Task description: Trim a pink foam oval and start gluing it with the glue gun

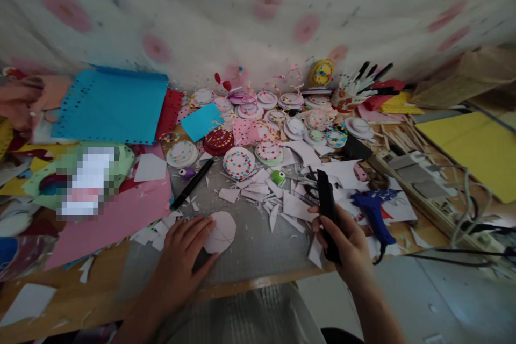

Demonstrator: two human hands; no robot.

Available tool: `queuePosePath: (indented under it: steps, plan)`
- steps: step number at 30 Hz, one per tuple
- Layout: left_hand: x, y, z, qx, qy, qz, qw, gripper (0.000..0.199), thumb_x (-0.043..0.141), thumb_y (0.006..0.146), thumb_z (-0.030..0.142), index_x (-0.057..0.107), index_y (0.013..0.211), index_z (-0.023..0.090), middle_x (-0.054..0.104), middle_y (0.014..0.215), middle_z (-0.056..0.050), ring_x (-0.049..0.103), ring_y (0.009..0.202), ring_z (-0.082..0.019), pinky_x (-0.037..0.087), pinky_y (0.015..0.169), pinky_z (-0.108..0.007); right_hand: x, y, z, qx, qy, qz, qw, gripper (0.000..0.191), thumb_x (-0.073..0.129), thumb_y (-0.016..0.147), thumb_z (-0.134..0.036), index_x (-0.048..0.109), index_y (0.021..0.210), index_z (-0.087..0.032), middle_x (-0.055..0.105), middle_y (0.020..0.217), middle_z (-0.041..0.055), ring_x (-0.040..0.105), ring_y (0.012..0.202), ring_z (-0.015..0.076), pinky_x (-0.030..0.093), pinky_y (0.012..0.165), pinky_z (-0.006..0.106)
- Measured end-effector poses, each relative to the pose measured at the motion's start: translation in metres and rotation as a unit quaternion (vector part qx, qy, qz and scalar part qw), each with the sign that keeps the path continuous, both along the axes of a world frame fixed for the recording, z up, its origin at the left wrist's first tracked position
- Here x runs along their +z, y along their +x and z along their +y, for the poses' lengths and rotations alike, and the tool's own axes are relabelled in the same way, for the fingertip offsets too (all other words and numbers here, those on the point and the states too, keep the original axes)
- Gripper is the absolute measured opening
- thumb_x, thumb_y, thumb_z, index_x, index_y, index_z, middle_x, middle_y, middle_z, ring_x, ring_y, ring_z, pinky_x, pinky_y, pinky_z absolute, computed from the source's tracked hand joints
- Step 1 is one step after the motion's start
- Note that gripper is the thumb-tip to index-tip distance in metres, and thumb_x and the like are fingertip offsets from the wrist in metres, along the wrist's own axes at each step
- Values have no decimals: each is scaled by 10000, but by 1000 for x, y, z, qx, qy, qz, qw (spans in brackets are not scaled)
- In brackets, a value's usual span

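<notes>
My left hand (187, 247) lies on the grey mat (262, 258), its fingertips on the left edge of a roughly round white disc (222, 232) with lines drawn on it. The fingers are spread flat and the thumb is at the disc's lower edge. My right hand (342, 236) is wrapped round a black cutter-like tool (327, 204), held upright to the right of the disc, apart from it. White paper scraps (258, 192) lie beyond the disc. A black pen-like stick (192, 184) rests on the mat's left part.
Decorated round pieces (238, 163) crowd the back. A blue glue gun (374, 215) and a power strip (415, 188) with cables are at the right. Pink paper (121, 220) and a blue sheet (115, 107) lie left. A cup of pens (349, 99) stands behind.
</notes>
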State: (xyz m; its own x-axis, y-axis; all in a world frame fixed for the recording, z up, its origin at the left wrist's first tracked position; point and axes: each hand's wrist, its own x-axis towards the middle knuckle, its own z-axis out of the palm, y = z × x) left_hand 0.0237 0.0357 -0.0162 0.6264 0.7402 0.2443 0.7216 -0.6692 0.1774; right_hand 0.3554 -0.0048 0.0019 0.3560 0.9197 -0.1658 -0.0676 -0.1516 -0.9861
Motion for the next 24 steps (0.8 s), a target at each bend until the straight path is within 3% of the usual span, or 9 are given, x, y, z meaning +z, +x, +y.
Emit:
queuePosePath:
  steps: [2,4,6,8,10,12,14,20,24]
  plan:
    - [0,0,0,1,3,3,1000,491,580,874,307,462,1332,175,643,1271,-113,557,1179,-285,319,1051,-487,1,7,0,-20,17,-7,1000,350,666,806,-285,623,1148,-222,697,1061,91,677,823,195,542,631,275]
    - [-1,0,0,3,4,6,1000,490,577,878,311,459,1335,178,640,1277,-110,554,1181,-282,302,1064,-484,1,16,-1,-30,34,-1,999,519,676,754,-224,573,1261,-259,589,1338,95,609,1145,260,541,865,352]
    - [-3,0,0,6,5,8,1000,497,580,877,329,458,1335,180,636,1284,-106,550,1185,-281,287,1073,-483,-1,29,-1,-26,42,-8,999,648,651,743,-196,484,1361,-294,527,1414,78,533,1257,282,477,996,421]
    - [-4,0,0,7,4,8,1000,511,586,875,337,453,1341,176,627,1297,-107,542,1195,-282,274,1080,-482,-4,44,3,-12,43,-72,996,730,628,754,-193,387,1431,-321,504,1434,68,506,1285,289,426,1051,466]
    - [-4,1,0,7,7,2,1000,515,586,878,323,446,1350,171,623,1301,-110,535,1204,-282,266,1085,-483,-7,62,13,19,50,-219,974,761,598,777,-204,310,1473,-315,456,1467,74,459,1322,297,392,1074,493]
    - [-4,1,-1,4,9,-9,1000,498,580,885,291,449,1350,172,632,1286,-107,535,1204,-277,272,1084,-479,-12,76,28,50,77,-423,902,748,534,795,-188,268,1493,-235,413,1479,127,385,1367,314,331,1104,529]
    - [-3,1,-2,1,10,-19,1000,469,575,889,260,468,1338,178,649,1263,-99,542,1196,-272,282,1078,-475,-18,86,43,78,87,-539,834,747,473,768,-131,267,1486,-140,422,1439,190,377,1362,331,315,1105,545]
    - [2,-3,-5,-19,19,-52,998,324,576,900,226,582,1222,194,697,1192,-56,574,1157,-243,317,1066,-464,-36,86,68,115,81,-598,789,727,494,703,-138,354,1412,-57,497,1319,245,472,1251,387,425,997,577]
    - [6,-3,-7,-54,40,-88,994,196,531,924,147,650,1070,201,735,1095,-17,618,1054,-194,351,1047,-442,-33,82,65,109,84,-625,768,576,432,780,-147,428,1347,-40,510,1286,261,495,1219,370,444,974,562]
